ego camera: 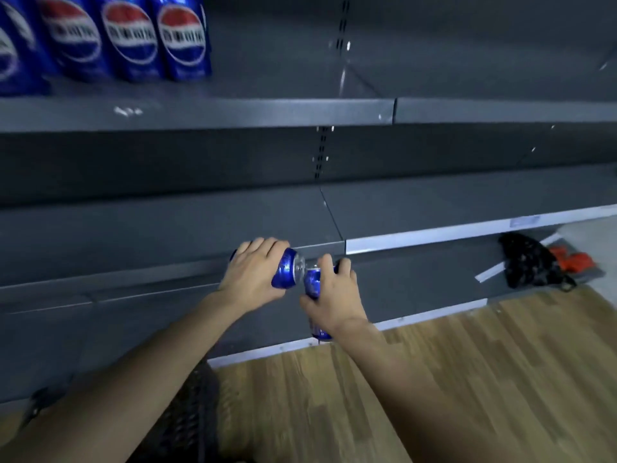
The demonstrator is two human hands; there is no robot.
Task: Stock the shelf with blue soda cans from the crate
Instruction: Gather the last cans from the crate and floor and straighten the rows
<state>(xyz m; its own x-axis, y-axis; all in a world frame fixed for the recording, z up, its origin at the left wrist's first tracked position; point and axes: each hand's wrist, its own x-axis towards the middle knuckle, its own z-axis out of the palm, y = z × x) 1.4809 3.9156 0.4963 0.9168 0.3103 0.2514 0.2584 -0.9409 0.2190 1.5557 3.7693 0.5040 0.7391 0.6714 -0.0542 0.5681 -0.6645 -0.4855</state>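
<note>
A: Where are the cans right now?

B: One in each hand, mid-frame. The left hand (255, 272) wraps a can (286, 269) from above, the can lying on its side, long axis running left to right, silver top pointing right. The right hand (332, 295) grips its own can (313, 283), which runs steeply, top toward the shelves, base toward the floor (434, 379).

A: Do they touch?

B: The two tops meet or nearly so; blur keeps me from saying which.

A: And the shelf to fill?

B: The stocked row (110, 38) stands upright at the upper left of the frame, on the top shelf (233, 111). That shelf is bare to the right of the row. So the goal lies up and left of both hands, well apart from them.

A: Which hand goes first?

B: I would judge the left, as it sits nearer the row. Its can must turn from lying to upright on the way up. The right can needs less turning.

A: The crate?

B: A dark woven shape (197, 412) at bottom centre, between the arms, may be it; too blurred to say.
</note>
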